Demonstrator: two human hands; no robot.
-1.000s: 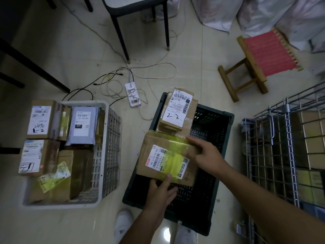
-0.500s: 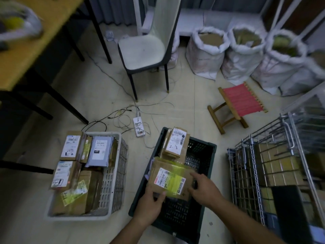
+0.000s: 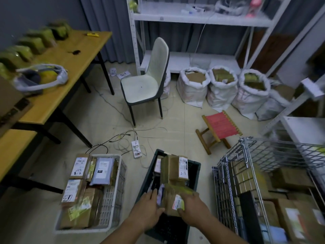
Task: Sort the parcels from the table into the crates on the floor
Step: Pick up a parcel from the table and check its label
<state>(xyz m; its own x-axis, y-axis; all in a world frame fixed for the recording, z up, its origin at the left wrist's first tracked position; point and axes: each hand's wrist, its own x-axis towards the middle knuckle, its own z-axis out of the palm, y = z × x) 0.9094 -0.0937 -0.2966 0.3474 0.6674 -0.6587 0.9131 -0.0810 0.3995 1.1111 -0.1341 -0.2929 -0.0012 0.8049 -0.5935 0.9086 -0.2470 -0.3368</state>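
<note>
A brown cardboard parcel (image 3: 173, 199) with yellow tape and a white label stands on edge inside the black crate (image 3: 194, 170) on the floor. My left hand (image 3: 149, 204) presses its left side and my right hand (image 3: 190, 208) grips its right side. Behind it in the same crate stands another brown parcel (image 3: 175, 167) marked "2-3". To the left, the white crate (image 3: 116, 191) holds several parcels. Blurred yellow-green parcels (image 3: 33, 41) line the wooden table (image 3: 70, 64) at upper left.
A wire cage (image 3: 246, 173) full of boxes stands at right. A white chair (image 3: 149, 81), a red folding stool (image 3: 219, 127), a power strip (image 3: 136, 148) with loose cables and several white sacks (image 3: 221, 87) occupy the floor. White shelving (image 3: 202, 20) lines the back wall.
The view has tilted up from the floor to the room. The parcel in my hands has turned from flat to on edge, lower in the black crate.
</note>
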